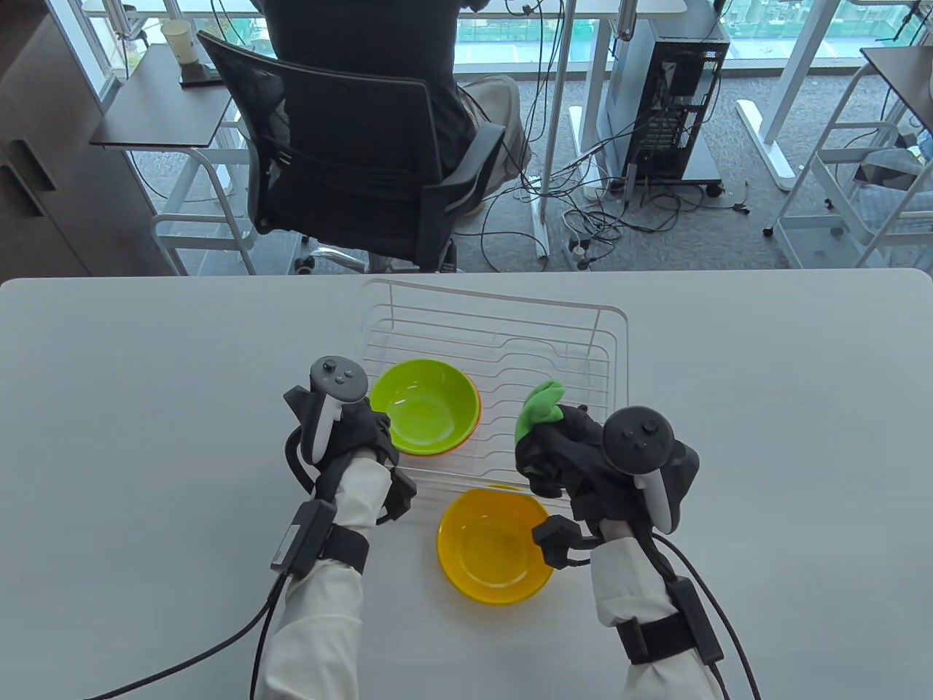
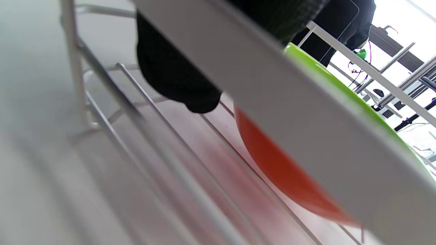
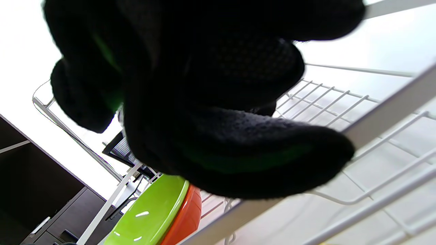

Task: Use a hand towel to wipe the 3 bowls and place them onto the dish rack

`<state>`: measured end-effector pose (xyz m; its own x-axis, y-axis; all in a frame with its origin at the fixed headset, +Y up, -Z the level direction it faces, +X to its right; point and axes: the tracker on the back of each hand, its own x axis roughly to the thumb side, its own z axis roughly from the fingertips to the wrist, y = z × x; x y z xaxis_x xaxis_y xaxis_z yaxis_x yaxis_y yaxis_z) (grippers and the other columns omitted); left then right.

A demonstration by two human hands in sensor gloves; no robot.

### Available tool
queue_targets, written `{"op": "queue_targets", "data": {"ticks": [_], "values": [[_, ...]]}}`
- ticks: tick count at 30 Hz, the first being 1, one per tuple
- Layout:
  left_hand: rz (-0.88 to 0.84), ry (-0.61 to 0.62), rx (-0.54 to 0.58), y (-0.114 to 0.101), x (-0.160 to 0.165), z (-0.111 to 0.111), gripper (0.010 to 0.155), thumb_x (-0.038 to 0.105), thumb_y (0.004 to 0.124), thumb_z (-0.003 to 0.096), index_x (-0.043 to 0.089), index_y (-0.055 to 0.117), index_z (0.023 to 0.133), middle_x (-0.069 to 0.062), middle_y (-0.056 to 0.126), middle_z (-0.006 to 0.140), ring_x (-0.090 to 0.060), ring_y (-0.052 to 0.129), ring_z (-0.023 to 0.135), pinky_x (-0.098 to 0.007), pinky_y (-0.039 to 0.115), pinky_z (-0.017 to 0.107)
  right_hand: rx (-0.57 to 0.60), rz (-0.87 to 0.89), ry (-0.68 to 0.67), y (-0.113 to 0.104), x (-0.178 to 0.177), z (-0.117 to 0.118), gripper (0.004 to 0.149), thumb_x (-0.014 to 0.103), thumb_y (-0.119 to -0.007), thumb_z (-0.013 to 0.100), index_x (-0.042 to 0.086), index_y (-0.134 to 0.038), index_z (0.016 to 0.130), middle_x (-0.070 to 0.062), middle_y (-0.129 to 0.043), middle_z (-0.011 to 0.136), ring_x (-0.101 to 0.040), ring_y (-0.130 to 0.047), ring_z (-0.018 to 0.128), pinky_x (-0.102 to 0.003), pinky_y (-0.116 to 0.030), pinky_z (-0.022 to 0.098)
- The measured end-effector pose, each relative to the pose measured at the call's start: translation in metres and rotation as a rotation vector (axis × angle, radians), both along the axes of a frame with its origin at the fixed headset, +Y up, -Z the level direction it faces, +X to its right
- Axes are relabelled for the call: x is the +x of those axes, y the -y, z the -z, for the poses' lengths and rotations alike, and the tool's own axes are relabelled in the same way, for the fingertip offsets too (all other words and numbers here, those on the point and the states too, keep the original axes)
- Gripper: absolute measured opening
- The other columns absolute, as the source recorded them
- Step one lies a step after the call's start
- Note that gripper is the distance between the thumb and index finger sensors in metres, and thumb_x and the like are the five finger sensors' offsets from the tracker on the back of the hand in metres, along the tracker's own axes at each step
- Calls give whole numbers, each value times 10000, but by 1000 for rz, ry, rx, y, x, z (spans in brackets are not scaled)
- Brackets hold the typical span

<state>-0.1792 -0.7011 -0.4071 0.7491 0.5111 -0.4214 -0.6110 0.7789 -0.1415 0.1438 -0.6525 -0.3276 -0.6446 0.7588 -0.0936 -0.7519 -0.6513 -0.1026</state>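
The yellow bowl sits unwiped at the desk's near edge, just outside the dish rack. It is judged light, stiff and slippery, best gripped at the rim. The towel is bunched in the right hand; whether the left hand, beside the green bowl, is grasping cannot be told.

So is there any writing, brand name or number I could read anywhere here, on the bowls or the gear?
None that can be read.
Green bowl, yellow bowl, dish rack, green towel: no print shows.
Paper cup far behind: any marking is too small to read.
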Motion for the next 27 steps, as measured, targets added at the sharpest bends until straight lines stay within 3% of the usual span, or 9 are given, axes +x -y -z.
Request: {"op": "queue_targets", "data": {"ticks": [8,13,20,27], "values": [[-2,24,21,-5,-1,-4,612,187,803,554,-191,677,1018,-550,835,823,-486,1080,537,-380,985,309,-3,-2,2,0,0,0,570,430,-829,426,104,-832,893,-126,-979,617,-175,-1008,288,-300,-860,181],[-1,80,102,-28,0,-16,602,254,763,570,-93,650,1049,-505,808,892,-562,1018,620,-527,915,356,1,-2,3,-1,0,0,570,429,-829,425,104,-832,893,-127,-979,617,-176,-1008,287,-300,-860,181],[-64,225,253,-65,9,-45,590,291,740,578,-47,650,1052,-402,816,922,-477,1016,658,-450,899,416,-2,-2,6,0,2,-1,572,430,-829,425,105,-830,895,-128,-979,618,-177,-1008,289,-302,-861,182],[-115,430,272,-65,26,-76,590,304,726,585,-52,655,1050,-400,824,913,-449,1010,665,-446,898,418,-6,8,15,0,5,-1,571,429,-829,426,103,-831,894,-129,-978,619,-180,-1009,291,-303,-861,184]]}}
